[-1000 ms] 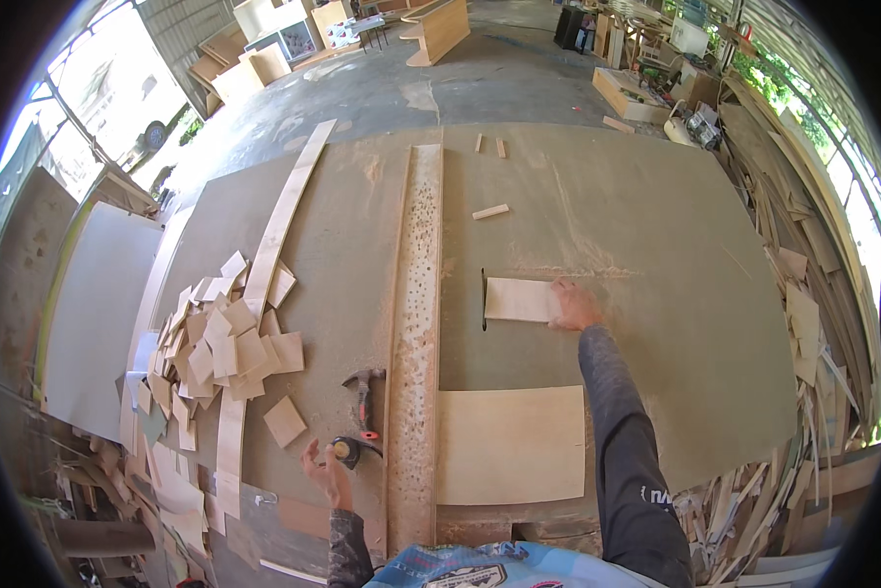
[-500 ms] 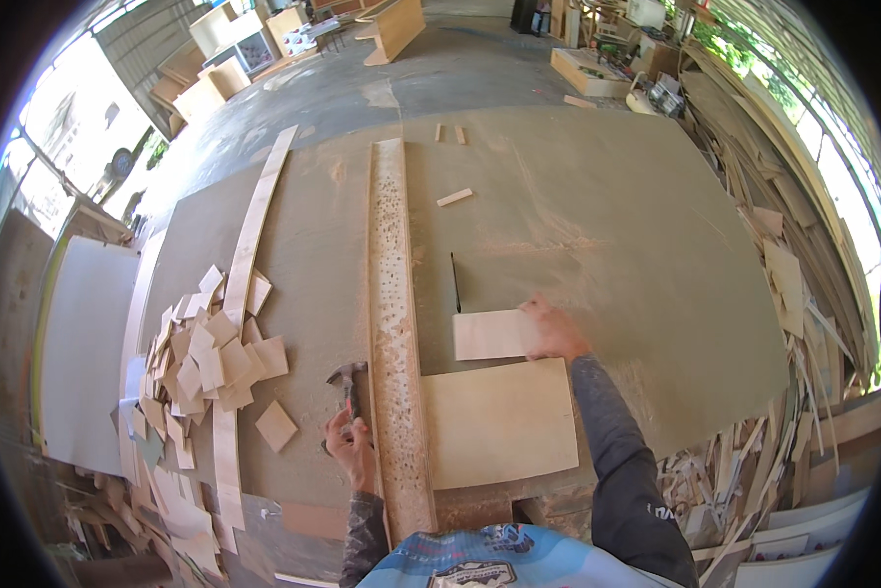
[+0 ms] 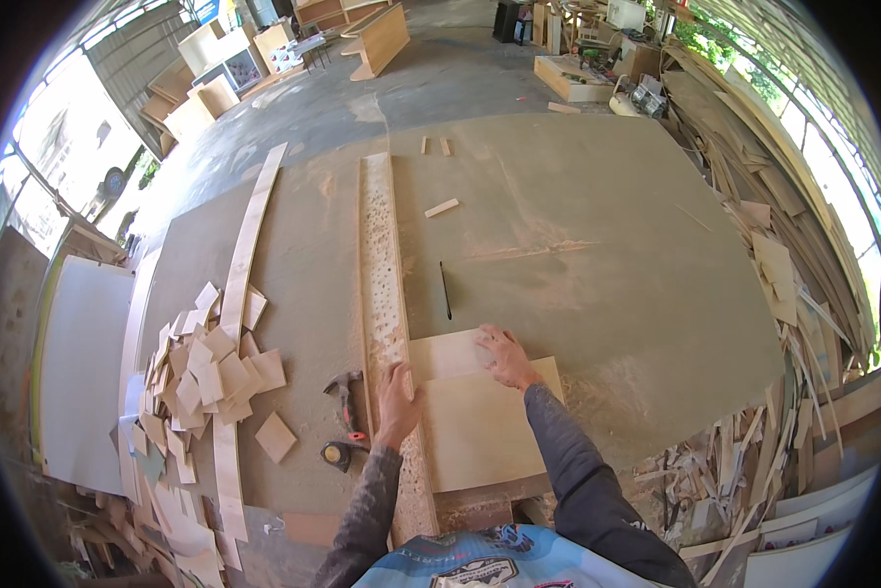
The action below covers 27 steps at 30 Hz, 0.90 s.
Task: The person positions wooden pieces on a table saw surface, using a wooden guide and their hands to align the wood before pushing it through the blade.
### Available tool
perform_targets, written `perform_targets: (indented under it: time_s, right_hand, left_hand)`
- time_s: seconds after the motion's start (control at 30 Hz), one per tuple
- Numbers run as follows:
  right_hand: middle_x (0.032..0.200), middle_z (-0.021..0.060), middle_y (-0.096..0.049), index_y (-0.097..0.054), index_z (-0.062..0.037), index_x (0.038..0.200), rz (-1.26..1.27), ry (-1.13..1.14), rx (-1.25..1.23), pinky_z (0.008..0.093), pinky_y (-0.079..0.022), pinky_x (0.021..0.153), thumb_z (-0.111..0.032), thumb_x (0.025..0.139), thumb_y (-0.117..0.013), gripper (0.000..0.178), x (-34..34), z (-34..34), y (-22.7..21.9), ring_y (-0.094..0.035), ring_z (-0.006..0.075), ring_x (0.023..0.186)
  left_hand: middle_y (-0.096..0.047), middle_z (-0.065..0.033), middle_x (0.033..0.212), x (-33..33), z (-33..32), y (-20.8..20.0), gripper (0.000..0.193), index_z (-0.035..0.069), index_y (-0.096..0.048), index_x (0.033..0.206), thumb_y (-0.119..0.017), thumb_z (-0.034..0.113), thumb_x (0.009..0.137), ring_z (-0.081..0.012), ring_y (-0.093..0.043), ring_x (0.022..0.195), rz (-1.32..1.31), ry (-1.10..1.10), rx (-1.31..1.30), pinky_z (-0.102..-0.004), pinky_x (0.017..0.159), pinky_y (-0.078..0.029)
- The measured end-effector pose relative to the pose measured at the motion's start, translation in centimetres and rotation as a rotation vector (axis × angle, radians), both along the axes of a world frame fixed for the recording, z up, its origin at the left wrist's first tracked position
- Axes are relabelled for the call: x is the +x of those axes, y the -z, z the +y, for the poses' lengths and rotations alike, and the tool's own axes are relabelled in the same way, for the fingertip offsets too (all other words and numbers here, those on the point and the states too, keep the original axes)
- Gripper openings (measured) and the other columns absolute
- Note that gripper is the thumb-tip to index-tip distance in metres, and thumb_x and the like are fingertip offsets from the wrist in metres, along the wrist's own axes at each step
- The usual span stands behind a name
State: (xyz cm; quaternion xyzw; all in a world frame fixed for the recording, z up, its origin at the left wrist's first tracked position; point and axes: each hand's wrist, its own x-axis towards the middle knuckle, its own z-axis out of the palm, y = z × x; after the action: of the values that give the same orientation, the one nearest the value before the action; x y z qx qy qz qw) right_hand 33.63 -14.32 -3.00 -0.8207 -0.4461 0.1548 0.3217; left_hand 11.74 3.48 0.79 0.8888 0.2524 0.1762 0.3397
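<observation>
Nearest the person's shirt (image 3: 489, 563), a large pale board (image 3: 485, 431) lies flat on the worktop (image 3: 607, 245), its left edge along a long strip pitted with holes (image 3: 382, 265). Left of the strip sit a dark tape measure (image 3: 338, 454) and, a little farther out, a claw hammer (image 3: 350, 407) with a red and black handle. The left hand (image 3: 397, 404) is over the strip's right edge, fingers bent, close to the left end of a narrow pale board (image 3: 447, 353); whether it grips anything or merely rests there, I cannot tell from this angle. That narrow board lies crosswise at the large board's far edge, and the right hand (image 3: 504, 358) grasps it toward its right end. Farther left, a single square (image 3: 276, 438) lies apart from a loose heap of wooden squares (image 3: 200, 377), which partly covers a long plank (image 3: 249, 235). Beyond the narrow board is a thin black pen (image 3: 445, 291), then a short wooden stick (image 3: 441, 208) and two more small sticks (image 3: 446, 146) near the worktop's far edge. On the concrete floor (image 3: 440, 88) behind stands a wooden shelf unit (image 3: 380, 44).
</observation>
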Motion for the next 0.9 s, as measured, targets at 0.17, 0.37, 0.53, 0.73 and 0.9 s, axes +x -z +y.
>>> perform_targets:
  time_s: [0.17,0.37,0.53,0.73,0.9]
  right_hand:
    - [0.147,0.0156,-0.053,-0.067,-0.0031,0.123,-0.076,0.030,0.067,0.0448,-0.036,0.117,-0.004,0.080,-0.067,0.043,-0.8,-1.1,1.5,-0.051,0.0344,0.133]
    - [0.144,0.0210,-0.054,-0.065,0.0008,0.123,-0.159,0.155,0.118,0.0500,-0.030,0.120,-0.011,0.082,-0.069,0.043,-7.6,-6.3,1.1,-0.046,0.0379,0.138]
    - [0.155,0.0199,-0.045,-0.061,-0.0039,0.135,-0.102,0.013,0.097,0.0528,-0.025,0.122,-0.022,0.079,-0.077,0.061,-18.8,-12.6,-1.8,-0.037,0.0363,0.148]
    - [0.157,0.0139,-0.044,-0.060,-0.0100,0.141,-0.271,-0.016,-0.054,0.0533,-0.025,0.123,-0.022,0.083,-0.074,0.061,-22.4,-14.0,0.6,-0.036,0.0305,0.151]
    - [0.158,0.0115,-0.044,-0.060,-0.0078,0.140,-0.266,0.019,-0.053,0.0526,-0.023,0.124,-0.024,0.081,-0.073,0.062,-22.7,-13.8,0.9,-0.035,0.0286,0.151]
  left_hand:
    - [-0.047,-0.0155,0.146,6.6,2.3,1.5,0.079,0.006,-0.048,0.139,-0.086,0.031,0.075,-0.0336,-0.038,0.143,0.291,0.299,0.211,-0.0637,0.115,-0.023]
    - [-0.045,-0.0110,0.151,8.0,3.6,0.3,0.082,0.008,-0.051,0.136,-0.090,0.037,0.070,-0.0285,-0.035,0.148,0.585,0.366,0.051,-0.0663,0.118,-0.018]
    - [-0.044,-0.0087,0.153,7.1,4.6,1.2,0.078,0.007,-0.054,0.128,-0.091,0.039,0.066,-0.0268,-0.036,0.148,0.463,0.412,0.107,-0.0660,0.117,-0.018]
    - [-0.044,-0.0103,0.154,6.6,5.9,1.8,0.089,0.005,-0.053,0.132,-0.092,0.042,0.061,-0.0261,-0.039,0.146,0.415,0.478,0.101,-0.0626,0.114,-0.020]
    - [-0.041,-0.0133,0.157,6.5,5.6,1.2,0.109,0.000,-0.044,0.147,-0.093,0.043,0.060,-0.0242,-0.041,0.144,0.419,0.483,0.030,-0.0568,0.114,-0.021]
